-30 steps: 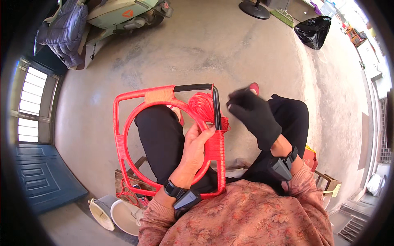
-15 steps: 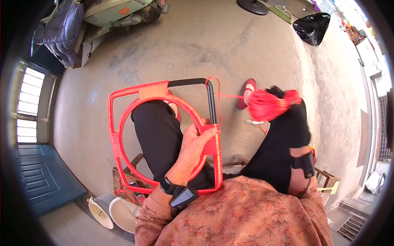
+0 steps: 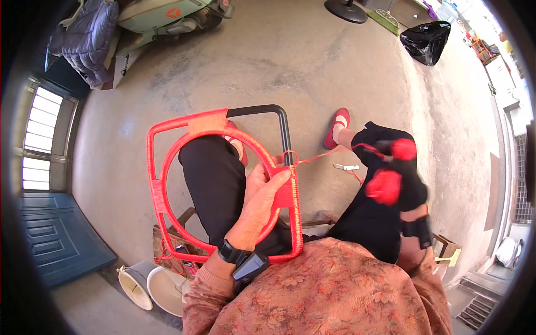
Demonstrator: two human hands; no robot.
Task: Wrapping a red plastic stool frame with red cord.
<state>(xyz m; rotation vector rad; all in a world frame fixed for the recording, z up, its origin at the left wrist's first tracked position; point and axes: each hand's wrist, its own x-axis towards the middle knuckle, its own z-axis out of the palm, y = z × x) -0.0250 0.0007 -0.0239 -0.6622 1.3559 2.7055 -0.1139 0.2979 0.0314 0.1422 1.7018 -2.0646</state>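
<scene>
My left hand (image 3: 258,201) grips the right side of a square metal frame (image 3: 148,151) with a ring inside, thumb on the wrapped joint. Red cord covers most of the frame; the far right corner is bare black tube. A thin red cord (image 3: 318,156) loops round the black tube just beyond my thumb and stretches right to my right hand (image 3: 412,181). That hand looks dark-gloved and is smeared by motion. It is closed on a bundle of red cord (image 3: 384,187), which bulges out on both sides of it. The frame rests over my lap.
A small white-handled tool (image 3: 346,166) lies between my legs, beside loose red cord. White buckets (image 3: 166,291) stand at lower left near a blue door (image 3: 61,240). A scooter (image 3: 162,17) is at far left; a black bag (image 3: 426,42) and broom (image 3: 384,21) at far right.
My right hand has moved slightly nearer to me with the cord bundle. The loose cord loop has drawn down into a small loop near my left thumb. My left hand keeps its grip.
</scene>
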